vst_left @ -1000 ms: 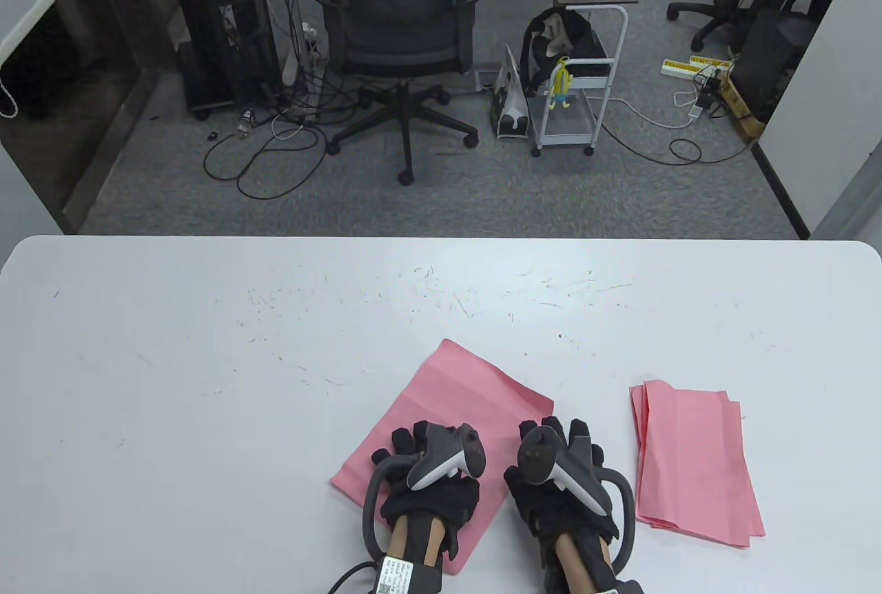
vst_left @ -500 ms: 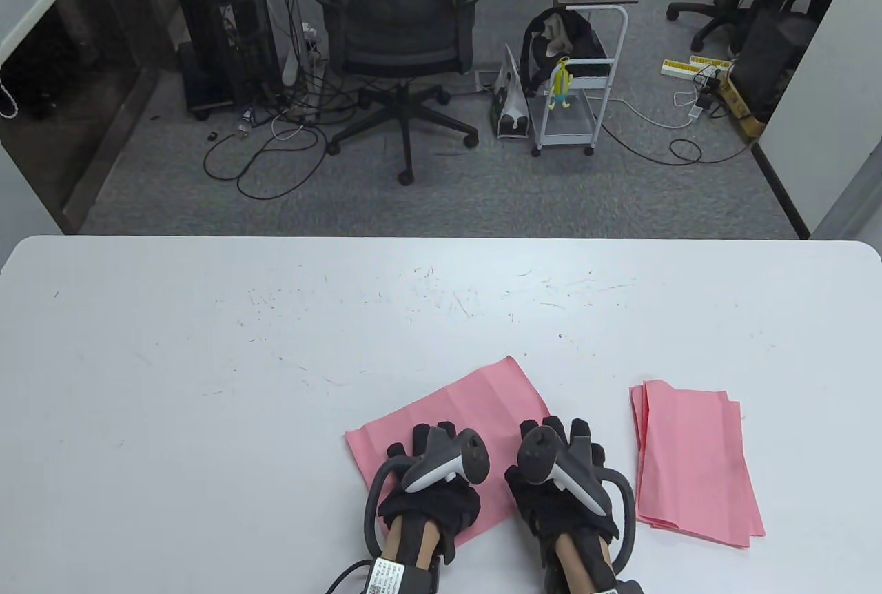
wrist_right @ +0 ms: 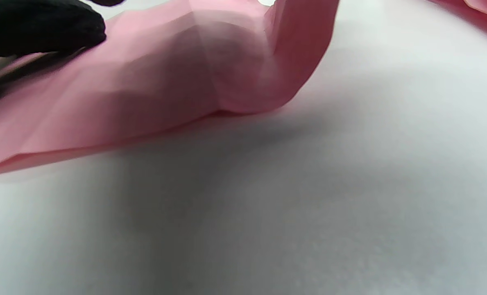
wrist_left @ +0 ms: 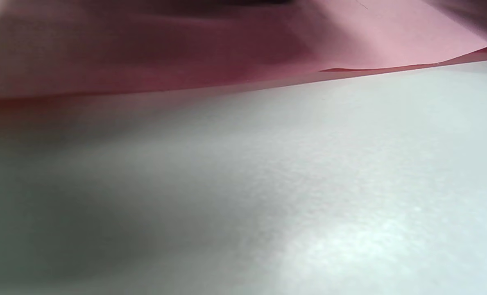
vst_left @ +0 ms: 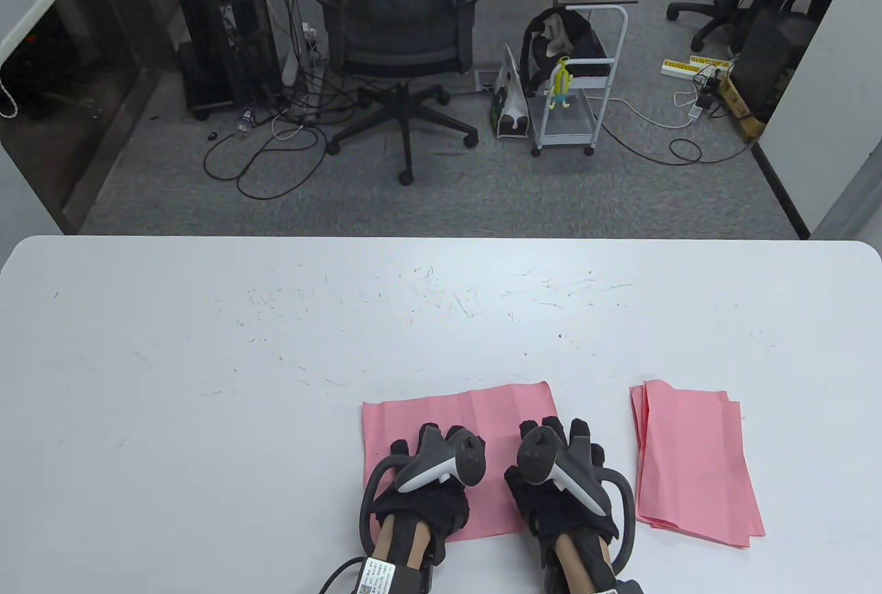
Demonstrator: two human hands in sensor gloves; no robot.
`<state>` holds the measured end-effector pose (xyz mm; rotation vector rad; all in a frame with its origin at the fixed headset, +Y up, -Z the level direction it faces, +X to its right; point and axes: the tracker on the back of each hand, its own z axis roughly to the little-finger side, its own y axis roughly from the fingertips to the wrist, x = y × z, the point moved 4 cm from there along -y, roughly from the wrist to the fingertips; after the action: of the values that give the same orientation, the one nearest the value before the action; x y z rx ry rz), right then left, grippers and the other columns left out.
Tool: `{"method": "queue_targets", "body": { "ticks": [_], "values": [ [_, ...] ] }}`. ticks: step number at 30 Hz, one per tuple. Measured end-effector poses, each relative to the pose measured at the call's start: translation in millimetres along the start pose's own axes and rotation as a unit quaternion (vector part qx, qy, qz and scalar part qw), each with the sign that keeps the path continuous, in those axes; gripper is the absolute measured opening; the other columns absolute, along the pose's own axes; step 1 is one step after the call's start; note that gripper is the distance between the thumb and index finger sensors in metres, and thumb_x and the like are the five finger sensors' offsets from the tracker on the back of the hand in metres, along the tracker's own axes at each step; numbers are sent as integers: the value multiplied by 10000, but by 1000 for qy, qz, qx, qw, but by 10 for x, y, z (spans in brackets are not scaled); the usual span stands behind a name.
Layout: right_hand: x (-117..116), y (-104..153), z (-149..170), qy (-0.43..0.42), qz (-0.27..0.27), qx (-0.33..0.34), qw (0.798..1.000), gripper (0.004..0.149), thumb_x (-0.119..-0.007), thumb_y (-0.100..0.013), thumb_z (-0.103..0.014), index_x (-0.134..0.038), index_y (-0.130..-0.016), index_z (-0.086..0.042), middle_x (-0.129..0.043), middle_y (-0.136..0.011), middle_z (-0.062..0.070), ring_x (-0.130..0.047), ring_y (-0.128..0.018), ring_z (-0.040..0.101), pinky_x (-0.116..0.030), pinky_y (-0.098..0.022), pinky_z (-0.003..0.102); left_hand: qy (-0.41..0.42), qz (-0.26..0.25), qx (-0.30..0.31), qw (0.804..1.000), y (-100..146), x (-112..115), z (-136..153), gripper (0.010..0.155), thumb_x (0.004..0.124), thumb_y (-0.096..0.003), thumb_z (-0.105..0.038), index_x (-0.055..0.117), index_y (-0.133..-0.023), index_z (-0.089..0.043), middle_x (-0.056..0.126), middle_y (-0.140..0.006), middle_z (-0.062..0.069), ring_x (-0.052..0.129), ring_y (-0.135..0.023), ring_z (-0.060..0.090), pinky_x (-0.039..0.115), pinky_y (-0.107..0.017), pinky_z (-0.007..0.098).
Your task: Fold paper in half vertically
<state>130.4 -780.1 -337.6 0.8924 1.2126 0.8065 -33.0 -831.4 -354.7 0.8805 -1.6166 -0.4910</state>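
A pink paper sheet [vst_left: 468, 415] lies flat on the white table [vst_left: 275, 380] near the front edge, its long sides running left to right. My left hand [vst_left: 431, 437] rests on its lower middle, fingers spread and pressing down. My right hand [vst_left: 555, 430] is at the sheet's right edge. In the right wrist view that edge [wrist_right: 292, 53] curls up off the table and a gloved finger [wrist_right: 42, 24] lies on the paper, so the hand seems to pinch it. The left wrist view shows only the sheet's near edge [wrist_left: 227, 49].
A stack of folded pink sheets [vst_left: 696, 463] lies just right of my right hand; a corner of it shows in the right wrist view [wrist_right: 485, 6]. An office chair [vst_left: 400, 36] and a white cart [vst_left: 579, 91] stand on the floor beyond the table.
The pink sheet has turned from lying diagonally to lying square with the table's front edge. My left hand shifted slightly with it. My right hand has stayed in place.
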Motion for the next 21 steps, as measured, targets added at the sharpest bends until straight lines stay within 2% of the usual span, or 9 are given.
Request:
{"method": "queue_targets", "body": {
  "ticks": [5, 17, 21],
  "values": [
    [-4, -1, 1, 0, 0, 0, 1000, 732, -640, -467, -544, -264, -1058, -330, -208, -1158, 42, -125, -1036, 429, -239, -738, 626, -10, -10, 12, 1000, 19, 0, 34, 760, 574, -600, -222, 101, -1160, -421, 29, -1269, -149, -15, -1189, 331, 101, -824, 708],
    [-19, -4, 9, 4, -5, -5, 1000, 730, -640, -467, -543, -265, -1057, -331, -209, -1158, 41, -126, -1036, 428, -245, -738, 623, -8, -6, 17, 1000, 34, -6, 41, 755, 566, -602, -224, 95, -1160, -419, 29, -1269, -138, -12, -1190, 326, 108, -831, 702],
    [-14, -8, 6, 0, -2, -3, 1000, 730, -640, -467, -543, -267, -1058, -330, -212, -1158, 39, -128, -1038, 425, -240, -740, 624, 44, -47, 43, 997, 128, -88, 140, 745, 573, -610, -265, 99, -1168, -402, 11, -1279, -94, -32, -1176, 348, 110, -821, 705]
  ]
}}
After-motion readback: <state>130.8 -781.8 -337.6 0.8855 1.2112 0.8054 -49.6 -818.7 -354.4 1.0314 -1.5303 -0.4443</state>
